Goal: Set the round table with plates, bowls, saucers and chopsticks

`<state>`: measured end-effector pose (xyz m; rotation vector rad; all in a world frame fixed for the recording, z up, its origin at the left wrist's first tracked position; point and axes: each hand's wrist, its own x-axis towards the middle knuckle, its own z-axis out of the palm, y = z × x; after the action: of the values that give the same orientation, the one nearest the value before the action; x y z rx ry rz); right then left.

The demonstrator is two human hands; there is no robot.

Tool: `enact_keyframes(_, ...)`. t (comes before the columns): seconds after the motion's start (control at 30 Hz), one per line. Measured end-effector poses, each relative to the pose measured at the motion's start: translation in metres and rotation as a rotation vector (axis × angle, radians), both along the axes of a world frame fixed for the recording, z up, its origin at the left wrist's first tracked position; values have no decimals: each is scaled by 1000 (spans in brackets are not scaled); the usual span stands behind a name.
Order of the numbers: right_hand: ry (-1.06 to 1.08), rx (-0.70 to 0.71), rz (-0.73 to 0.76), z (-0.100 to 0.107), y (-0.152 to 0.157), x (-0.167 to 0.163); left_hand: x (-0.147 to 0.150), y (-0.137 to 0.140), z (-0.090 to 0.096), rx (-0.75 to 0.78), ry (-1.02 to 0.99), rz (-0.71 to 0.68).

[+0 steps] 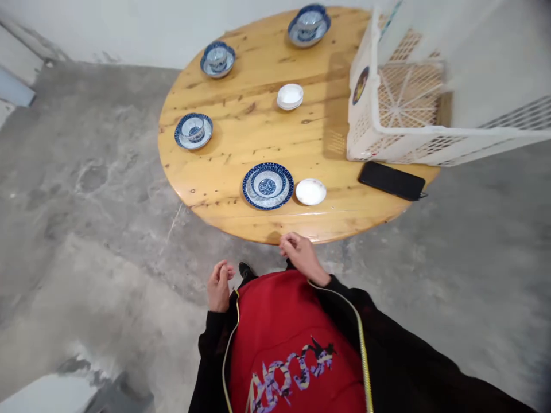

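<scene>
My left hand [219, 285] hangs in front of my body, short of the table's near edge. Its fingers are loosely bent and a little apart, with nothing in them. At that edge, my right hand [302, 256] has its fingers curled in, and no object shows in it. Closest to my hands are a blue-and-white plate [247, 192] bearing a patterned bowl [267, 186], and a small white dish [310, 192] on its right.
The round wooden table [241, 123] also carries a white dish stack [290, 96]. Plate-and-bowl settings stand at the left [193, 131], far left [218, 59] and back [309, 25]. A white plastic crate [365, 126] occupies the right side, beside a black phone [391, 180].
</scene>
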<state>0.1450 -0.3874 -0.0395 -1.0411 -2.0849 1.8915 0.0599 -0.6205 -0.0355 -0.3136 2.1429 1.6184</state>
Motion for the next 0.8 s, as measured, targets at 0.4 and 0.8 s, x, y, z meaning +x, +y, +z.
enact_keyframes(0.4,58,107,240,19,-133,-69,-85,-95,-6,-46,93,-80)
enact_keyframes(0.8,128,29,87,34,-85,-203,-234,-12,24,60,260,-361)
